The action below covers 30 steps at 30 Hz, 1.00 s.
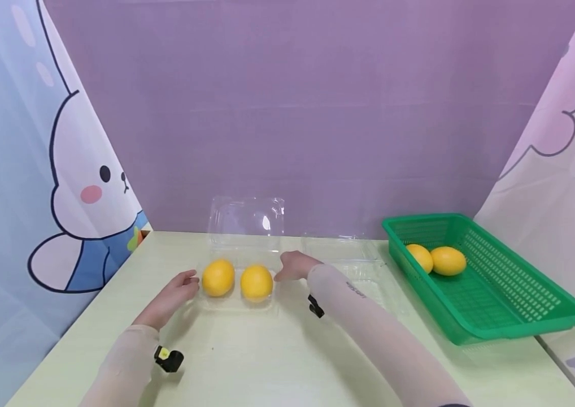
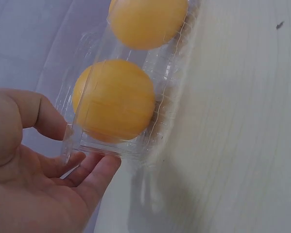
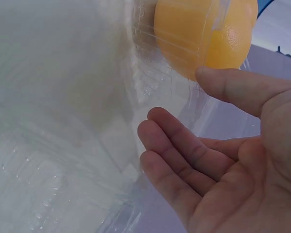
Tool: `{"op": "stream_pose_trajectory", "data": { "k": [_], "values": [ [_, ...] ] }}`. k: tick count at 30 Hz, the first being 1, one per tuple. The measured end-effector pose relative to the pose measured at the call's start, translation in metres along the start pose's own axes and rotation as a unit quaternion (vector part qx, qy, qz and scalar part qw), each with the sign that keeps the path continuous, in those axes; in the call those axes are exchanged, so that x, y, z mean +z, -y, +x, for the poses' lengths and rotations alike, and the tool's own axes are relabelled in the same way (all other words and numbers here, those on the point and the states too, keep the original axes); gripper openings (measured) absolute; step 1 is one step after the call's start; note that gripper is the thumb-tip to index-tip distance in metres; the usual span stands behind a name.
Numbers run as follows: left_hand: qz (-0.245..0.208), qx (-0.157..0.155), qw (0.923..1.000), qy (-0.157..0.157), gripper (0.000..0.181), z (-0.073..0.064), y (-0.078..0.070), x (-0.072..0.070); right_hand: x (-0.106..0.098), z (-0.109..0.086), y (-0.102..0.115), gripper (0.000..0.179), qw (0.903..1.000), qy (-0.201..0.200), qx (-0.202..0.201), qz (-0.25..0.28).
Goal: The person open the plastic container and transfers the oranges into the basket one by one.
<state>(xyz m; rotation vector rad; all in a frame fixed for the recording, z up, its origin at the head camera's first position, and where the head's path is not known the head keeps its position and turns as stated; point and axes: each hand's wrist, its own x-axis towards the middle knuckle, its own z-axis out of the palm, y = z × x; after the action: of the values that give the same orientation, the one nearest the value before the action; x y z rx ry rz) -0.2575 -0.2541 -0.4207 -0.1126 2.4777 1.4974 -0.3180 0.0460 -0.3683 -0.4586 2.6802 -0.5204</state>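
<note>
Two yellow-orange citrus-like fruits, a left fruit (image 1: 218, 277) and a right fruit (image 1: 256, 283), sit side by side in a clear plastic clamshell box (image 1: 239, 305). Its transparent lid (image 1: 247, 223) stands raised at the back. At the box's left end, my left hand (image 1: 173, 297) pinches the rim, thumb above and fingers against the outside, as the left wrist view shows. My right hand (image 1: 295, 265) is at the opposite end. In the right wrist view its thumb (image 3: 228, 87) lies on the rim beside the fruit, with the fingers slightly bent below; the index fingertip is hidden.
Right of the box lies a second clear clamshell box (image 1: 340, 249), opened out. A green plastic basket (image 1: 491, 333) stands at the table's right side with two more fruits (image 1: 448, 261) inside. A purple cloth (image 1: 318, 113) hangs behind the pale table (image 1: 247, 362).
</note>
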Motion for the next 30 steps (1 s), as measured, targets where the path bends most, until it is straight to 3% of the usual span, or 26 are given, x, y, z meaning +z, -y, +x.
{"op": "stream_pose_trajectory", "data": {
  "k": [21, 30],
  "values": [
    [0.015, 0.0, 0.9995, 0.028, 0.067, -0.004, -0.002, 0.003, 0.005, -0.009, -0.005, 0.05, 0.9974, 0.012, -0.021, -0.068],
    [-0.019, 0.019, 0.9995, 0.019, 0.07, 0.002, -0.004, 0.006, 0.006, -0.013, -0.005, 0.054, 0.9973, 0.013, -0.026, -0.067]
  ]
}}
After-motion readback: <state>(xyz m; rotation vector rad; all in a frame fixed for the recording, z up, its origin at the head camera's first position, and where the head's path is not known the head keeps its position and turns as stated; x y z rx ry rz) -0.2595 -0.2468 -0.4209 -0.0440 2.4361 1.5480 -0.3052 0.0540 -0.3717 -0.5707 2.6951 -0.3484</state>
